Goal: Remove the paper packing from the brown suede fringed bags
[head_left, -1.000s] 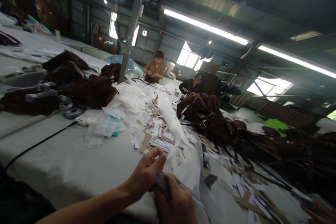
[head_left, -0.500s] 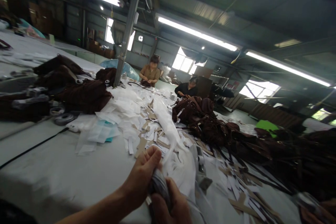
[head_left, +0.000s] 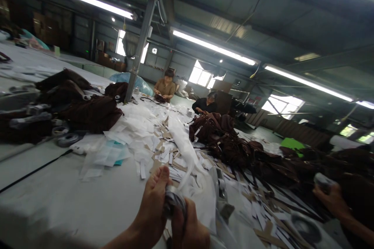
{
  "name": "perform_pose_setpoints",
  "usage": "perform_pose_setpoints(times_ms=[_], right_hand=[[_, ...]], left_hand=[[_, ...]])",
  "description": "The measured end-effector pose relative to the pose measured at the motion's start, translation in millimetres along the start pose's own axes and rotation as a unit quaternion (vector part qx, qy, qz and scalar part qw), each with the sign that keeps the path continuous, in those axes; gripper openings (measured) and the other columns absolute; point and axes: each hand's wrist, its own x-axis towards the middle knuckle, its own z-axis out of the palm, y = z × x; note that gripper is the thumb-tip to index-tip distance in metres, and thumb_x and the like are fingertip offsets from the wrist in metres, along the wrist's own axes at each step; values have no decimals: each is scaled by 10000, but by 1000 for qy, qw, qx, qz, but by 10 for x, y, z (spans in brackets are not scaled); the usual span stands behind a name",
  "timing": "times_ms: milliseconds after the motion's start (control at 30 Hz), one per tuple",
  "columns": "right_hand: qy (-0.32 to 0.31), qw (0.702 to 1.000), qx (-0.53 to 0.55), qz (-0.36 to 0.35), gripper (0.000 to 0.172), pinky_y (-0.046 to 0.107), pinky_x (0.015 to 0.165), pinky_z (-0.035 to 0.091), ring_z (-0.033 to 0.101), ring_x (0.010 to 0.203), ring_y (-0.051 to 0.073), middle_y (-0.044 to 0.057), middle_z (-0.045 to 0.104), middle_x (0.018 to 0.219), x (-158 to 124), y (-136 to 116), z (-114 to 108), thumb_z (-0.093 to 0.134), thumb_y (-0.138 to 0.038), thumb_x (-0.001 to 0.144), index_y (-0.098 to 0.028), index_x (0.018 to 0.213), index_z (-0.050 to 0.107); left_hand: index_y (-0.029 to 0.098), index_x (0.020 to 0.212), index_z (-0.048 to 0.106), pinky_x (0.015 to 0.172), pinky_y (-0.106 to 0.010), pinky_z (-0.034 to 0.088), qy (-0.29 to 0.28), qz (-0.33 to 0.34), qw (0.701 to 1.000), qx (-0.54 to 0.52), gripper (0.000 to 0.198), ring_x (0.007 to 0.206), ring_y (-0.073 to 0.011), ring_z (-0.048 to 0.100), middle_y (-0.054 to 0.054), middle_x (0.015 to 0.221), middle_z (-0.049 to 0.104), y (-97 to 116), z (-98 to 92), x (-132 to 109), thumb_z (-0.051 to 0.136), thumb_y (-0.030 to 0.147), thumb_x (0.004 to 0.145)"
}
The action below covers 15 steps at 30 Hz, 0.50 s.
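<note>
Close in front of me, a coiled, shiny grey bundle (head_left: 174,199) is held between both hands, slightly blurred; its exact kind I cannot make out. My left hand (head_left: 153,202) closes on its left side, thumb pointing up. Wrapped round its right side and lower part are the fingers of my right hand (head_left: 191,223). Just beyond the hands lies a long crumpled white sheet (head_left: 185,144) among scattered paper and card strips (head_left: 166,155). Beneath everything is the pale tabletop (head_left: 96,206).
Brown bags are heaped at left (head_left: 90,113) and right (head_left: 224,140). A grey coil (head_left: 67,139) and a black cord (head_left: 37,171) lie left. At right, another person's hand (head_left: 333,198) grips a grey bundle (head_left: 323,182). Two people (head_left: 164,87) sit at the far end.
The grey bundle has turned in my hands, showing more of its coiled end. My left hand has shifted slightly left and down. The other person's hand at right has risen with its bundle.
</note>
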Motion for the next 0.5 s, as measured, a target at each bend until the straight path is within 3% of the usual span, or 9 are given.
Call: perform_pose_setpoints(times_ms=[100, 200, 267, 333, 400, 433, 500], right_hand=[[28, 995, -58, -70, 400, 212, 422, 374, 563, 389, 135, -10, 573, 470, 18, 26, 35, 252, -338, 993, -180, 855, 592], [15, 988, -46, -145, 353, 215, 448, 375, 558, 411, 123, -21, 560, 495, 68, 31, 14, 268, -279, 988, -182, 825, 565], [3, 989, -14, -150, 327, 218, 475, 395, 576, 450, 129, -13, 574, 533, 130, -16, -22, 276, -267, 980, -181, 862, 569], [-19, 992, 47, -113, 311, 218, 502, 422, 607, 508, 137, 7, 622, 610, 207, -74, -73, 293, -317, 974, -176, 964, 570], [-79, 986, 136, -62, 369, 207, 489, 431, 602, 506, 131, -4, 640, 640, 278, -93, -136, 347, -449, 947, -168, 1094, 536], [-121, 976, 176, -45, 415, 197, 464, 421, 582, 482, 120, -20, 631, 620, 304, -75, -168, 367, -509, 926, -170, 1092, 538], [-192, 960, 204, -33, 417, 179, 407, 379, 527, 426, 99, -52, 576, 531, 337, 19, -231, 381, -548, 910, -185, 909, 586]], left_hand=[[187, 756, 474, 410, -168, 280, -77, 21, 989, 126, 474, 422, -61, 319, 95, 505, 375, 42, -81, 1, 498, 659, 789], [167, 841, 542, 452, -169, 305, -199, 69, 933, 293, 441, 481, -80, 416, 53, 539, 486, 155, -156, -6, 527, 606, 805], [178, 855, 530, 436, -164, 288, -248, 73, 907, 334, 347, 457, -74, 412, 58, 527, 492, 249, -153, -13, 544, 525, 836], [196, 848, 495, 389, -152, 236, -253, 57, 916, 306, 288, 392, -55, 342, 89, 479, 427, 358, -113, 4, 531, 481, 858], [205, 839, 479, 363, -130, 205, -222, 58, 941, 249, 258, 361, -39, 286, 113, 457, 366, 503, -61, 62, 553, 451, 852], [205, 846, 487, 360, -118, 214, -198, 69, 952, 222, 244, 357, -34, 283, 118, 456, 359, 594, -39, 108, 585, 429, 836], [206, 863, 511, 347, -102, 252, -142, 100, 970, 169, 235, 340, -28, 308, 121, 457, 373, 812, -13, 223, 650, 381, 790]])
